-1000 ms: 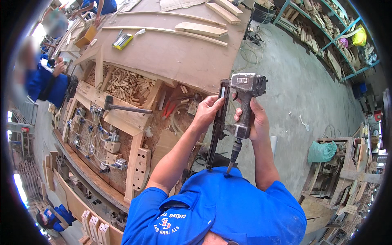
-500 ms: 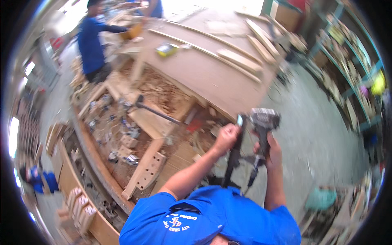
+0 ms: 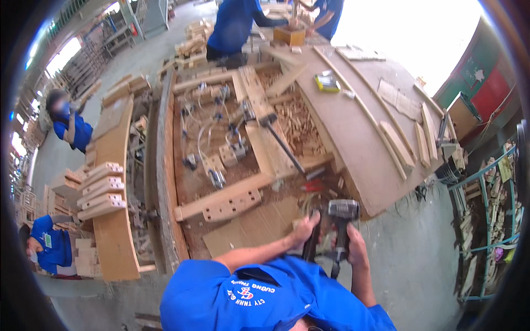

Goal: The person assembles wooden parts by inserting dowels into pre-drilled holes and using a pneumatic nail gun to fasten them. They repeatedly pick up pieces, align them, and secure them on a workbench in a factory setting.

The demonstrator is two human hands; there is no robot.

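View has swung since the earlier frames: bench was left, now mid-frame; tool sits lower, at lower centre-right. A bright white opening now fills the upper right, and the person in blue at far left (image 3: 48,243) shows larger.

Same hold as before. Right hand (image 3: 356,248) wrapped round the handle of the grey-and-black metal pistol-shaped nail gun (image 3: 343,209). Left hand (image 3: 303,230) closed on its long black straight magazine (image 3: 312,237), thumb near the top end. Far side of both grips hidden.

Containers: open pale-wood compartment (image 3: 318,160), upper centre, heaped with short light wooden pegs (image 3: 298,129). Left of it, wood-edged bench recess (image 3: 172,209) holding clear looped tubing (image 3: 205,135) and silver metal cylinders (image 3: 217,177). Black-headed hammer with a dark straight handle (image 3: 284,144) lies between the two, same spot on the bench as earlier. Small yellow-brown wooden box (image 3: 289,37), top centre, beside co-workers' hands; contents can't tell. Yellow-and-grey small box (image 3: 327,83) on the brown flat board (image 3: 359,105); contents too small to tell. Teal metal rack (image 3: 481,172), right edge, packed with wood offcuts (image 3: 472,243).
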